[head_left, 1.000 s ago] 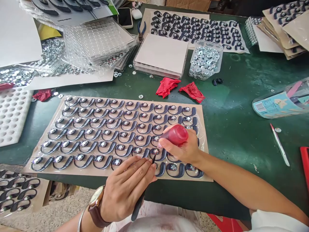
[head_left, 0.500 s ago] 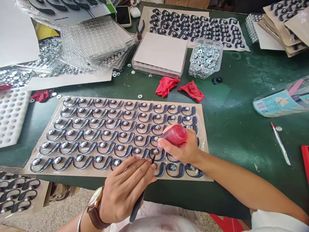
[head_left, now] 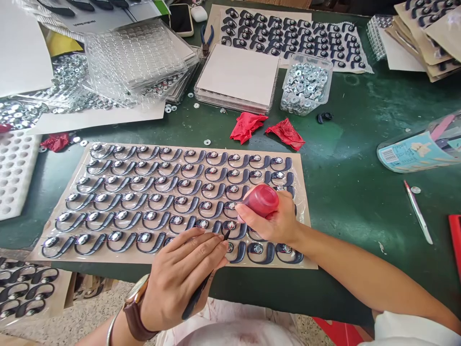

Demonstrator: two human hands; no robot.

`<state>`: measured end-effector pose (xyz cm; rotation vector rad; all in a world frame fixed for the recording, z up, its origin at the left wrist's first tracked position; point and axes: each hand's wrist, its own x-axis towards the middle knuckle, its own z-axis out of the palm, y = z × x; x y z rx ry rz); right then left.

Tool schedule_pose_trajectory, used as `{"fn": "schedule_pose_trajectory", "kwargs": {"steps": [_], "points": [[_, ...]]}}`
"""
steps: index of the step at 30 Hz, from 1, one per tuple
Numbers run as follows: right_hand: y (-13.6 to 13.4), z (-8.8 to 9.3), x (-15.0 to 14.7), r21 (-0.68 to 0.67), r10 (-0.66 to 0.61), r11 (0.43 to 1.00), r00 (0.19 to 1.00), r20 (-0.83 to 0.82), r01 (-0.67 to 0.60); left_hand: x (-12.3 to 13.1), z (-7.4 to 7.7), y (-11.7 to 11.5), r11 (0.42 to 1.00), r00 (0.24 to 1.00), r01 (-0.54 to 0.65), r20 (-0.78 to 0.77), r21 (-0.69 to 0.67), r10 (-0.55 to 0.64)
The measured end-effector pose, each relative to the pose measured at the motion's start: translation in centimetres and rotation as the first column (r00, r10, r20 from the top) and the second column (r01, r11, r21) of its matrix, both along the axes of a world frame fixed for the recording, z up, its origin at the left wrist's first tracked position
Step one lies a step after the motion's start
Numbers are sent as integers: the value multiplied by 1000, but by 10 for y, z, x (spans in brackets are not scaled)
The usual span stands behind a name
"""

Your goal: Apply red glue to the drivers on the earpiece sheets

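Rows of dark ear-hook earphone shells (head_left: 151, 218), each with a round silvery disc at one end, lie on a brown card sheet (head_left: 118, 258) under clear film. My left hand (head_left: 187, 274) is closed round black tweezers (head_left: 196, 298), their pointed tip at a shell in the second row from the front. In my right hand (head_left: 279, 218) is a red squeeze bottle (head_left: 262, 199), held base up just above the right part of the sheet. Its nozzle is hidden behind my fingers. Both hands meet at about the same shell.
Behind the sheet are crumpled red cloths (head_left: 248, 127), a clear tub of metal washers (head_left: 306, 84) and stacked clear trays (head_left: 237, 79). A white pen (head_left: 418, 211) and a clear blue-labelled container (head_left: 418, 151) lie right. More washers and trays (head_left: 133, 57) are piled left.
My left hand and the tweezers have shifted slightly left, the handle end swinging left and up. The right hand with the bottle stays nearly in place. The view has moved a little.
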<state>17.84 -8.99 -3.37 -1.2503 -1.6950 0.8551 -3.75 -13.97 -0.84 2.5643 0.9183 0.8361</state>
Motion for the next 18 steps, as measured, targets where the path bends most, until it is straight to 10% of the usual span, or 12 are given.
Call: {"fn": "schedule_pose_trajectory", "kwargs": {"steps": [18], "points": [[-1,-2,0,-6,62,998,995,-73,-63,-4,7,29,960,992,-35,105,-280,66]]}}
